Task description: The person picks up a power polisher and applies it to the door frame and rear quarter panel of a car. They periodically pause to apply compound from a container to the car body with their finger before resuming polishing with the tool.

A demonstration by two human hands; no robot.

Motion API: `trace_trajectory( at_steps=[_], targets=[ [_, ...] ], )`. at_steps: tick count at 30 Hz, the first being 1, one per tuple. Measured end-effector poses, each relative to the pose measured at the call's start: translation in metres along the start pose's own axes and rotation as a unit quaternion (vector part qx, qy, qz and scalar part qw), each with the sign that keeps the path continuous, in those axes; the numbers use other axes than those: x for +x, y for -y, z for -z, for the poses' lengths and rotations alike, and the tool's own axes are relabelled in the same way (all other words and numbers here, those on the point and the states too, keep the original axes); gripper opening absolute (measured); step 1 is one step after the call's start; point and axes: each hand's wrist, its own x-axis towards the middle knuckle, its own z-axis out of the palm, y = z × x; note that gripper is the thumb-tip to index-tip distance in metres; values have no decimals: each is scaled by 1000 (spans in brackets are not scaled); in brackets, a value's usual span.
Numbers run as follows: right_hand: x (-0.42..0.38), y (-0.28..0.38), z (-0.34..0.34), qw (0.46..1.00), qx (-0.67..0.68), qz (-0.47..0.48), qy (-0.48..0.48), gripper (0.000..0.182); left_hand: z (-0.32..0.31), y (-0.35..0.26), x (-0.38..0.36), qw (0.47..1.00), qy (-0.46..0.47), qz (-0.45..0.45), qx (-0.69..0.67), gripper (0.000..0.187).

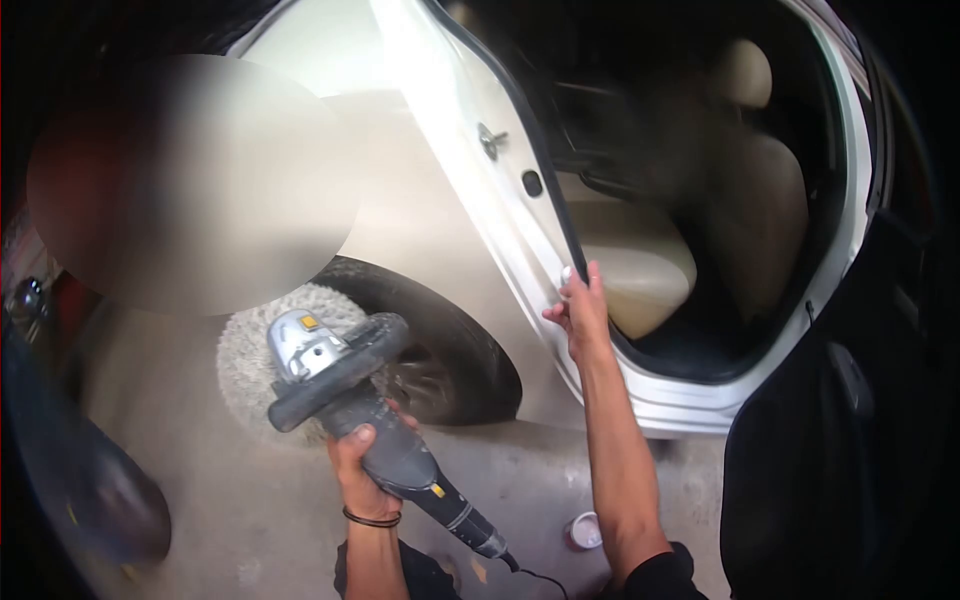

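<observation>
My left hand point(362, 462) grips the dark body of a polishing machine point(385, 430), held up in front of the rear wheel point(440, 350). Its silver head carries a fluffy wool pad point(252, 355) that faces away from me, and a loop handle crosses the head. My right hand point(580, 310) rests on the edge of the white car's rear door frame point(520, 215), fingers curled on the black rubber seal. Whether it holds anything small there is unclear. A black band circles my left wrist.
The rear door point(840, 430) stands open at the right, dark inside. Beige seats point(640, 260) show through the opening. A small white tub point(584, 530) sits on the concrete floor below. A blurred patch covers the upper left. The polisher's cord trails down.
</observation>
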Motion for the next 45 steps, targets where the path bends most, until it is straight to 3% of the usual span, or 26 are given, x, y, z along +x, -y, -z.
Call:
trace_trajectory(
  at_steps=[2,3,5,11,15,17,19,21,22,24,25,26,29,31,33,35,36,41,44,45],
  targets=[
    [19,11,-15,988,-43,-46,142,89,-3,-5,0,1000,14,-4,-4,58],
    [16,31,-32,987,-48,-43,150,89,-5,-5,-1,1000,26,2,-3,58],
    [7,73,-58,974,-27,26,225,94,-4,-3,-3,1000,5,-6,-13,58],
    [43,150,-163,963,-46,90,249,97,-25,-15,-6,999,-20,-39,-2,55],
    [62,164,-211,966,-68,36,248,93,-28,-19,-8,1000,-16,-16,-3,55],
    [77,177,-219,945,-45,81,314,94,-37,-24,-11,999,-30,-19,-5,56],
    [82,189,-230,929,-168,157,289,92,-40,-25,-13,999,-41,2,-11,57],
    [89,182,-223,816,-374,310,314,89,-34,-21,-10,999,-34,-3,-3,57],
    [95,185,-219,816,-378,306,312,89,-32,-18,-8,1000,-21,-11,4,57],
    [86,194,-210,719,-495,319,368,87,-33,-18,-7,999,-30,-13,8,57],
    [85,186,-205,720,-502,307,369,87,-35,-18,-7,999,-38,-24,16,58],
    [87,174,-195,699,-480,407,339,84,-40,-19,-8,997,-62,-26,29,58],
    [72,146,-154,649,-511,478,300,79,-25,-9,-3,1000,-29,-6,-1,58],
    [54,151,-139,666,-536,419,306,79,-26,-10,-2,1000,-24,1,3,59],
    [52,143,-130,655,-548,426,300,83,-26,-12,-2,1000,-19,-3,7,60],
    [42,122,-121,525,-587,574,223,85,-21,-10,-1,1000,-14,-2,12,60],
    [31,113,-114,480,-640,560,215,89,-20,-9,-1,1000,-11,-1,10,60],
    [-13,50,-33,478,-660,535,222,97,-16,-11,-3,1000,-7,14,17,60],
    [-43,14,51,505,-702,441,239,96,-23,-15,-4,1000,6,21,-2,60],
    [-49,0,88,545,-701,390,243,95,-23,-13,-4,1000,4,13,-12,60]
  ],
)
